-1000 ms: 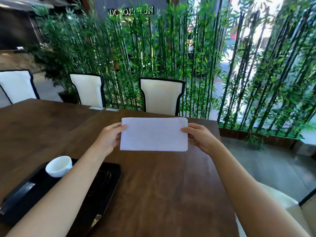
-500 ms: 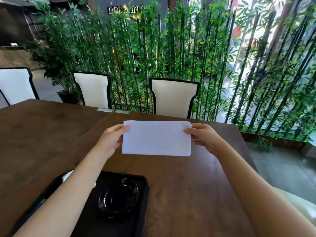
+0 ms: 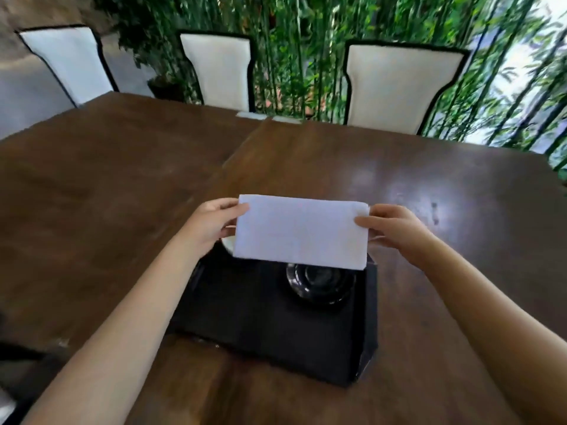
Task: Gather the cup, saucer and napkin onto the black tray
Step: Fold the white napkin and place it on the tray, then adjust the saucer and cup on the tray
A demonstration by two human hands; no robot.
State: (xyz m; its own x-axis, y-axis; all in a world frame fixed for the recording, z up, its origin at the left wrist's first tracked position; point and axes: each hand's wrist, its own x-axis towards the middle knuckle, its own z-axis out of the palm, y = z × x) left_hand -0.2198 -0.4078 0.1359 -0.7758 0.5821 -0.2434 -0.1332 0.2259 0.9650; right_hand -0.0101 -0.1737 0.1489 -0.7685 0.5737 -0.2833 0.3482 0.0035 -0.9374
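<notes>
**Napkin held flat over the tray, ready to go down**

Head view: I have the folded white napkin (image 3: 300, 231) pinched at both short ends, my left hand (image 3: 211, 225) on one edge and my right hand (image 3: 395, 228) on the other. The fingers (image 3: 363, 221) of each hand are closed narrowly on the cloth, thumbs on the side facing me. I judge a two-ended hold keeps the fold from falling open and lets the napkin land as one neat rectangle.

The napkin hangs in the air above the far part of the black tray (image 3: 264, 320), clear of the worktop (image 3: 107, 210). It hides whatever lies just behind it. The dark saucer (image 3: 319, 283) sits on the tray's far right part, partly covered by the napkin's lower edge. A sliver of white rim at the tray's far left, beside my left hand, is probably the cup (image 3: 227, 242), though I can't make out enough to be sure.

With cup and saucer seemingly aboard, the napkin looks like the last piece. The bare near half of the tray seems the sensible landing spot, since it avoids draping cloth over the crockery.
</notes>
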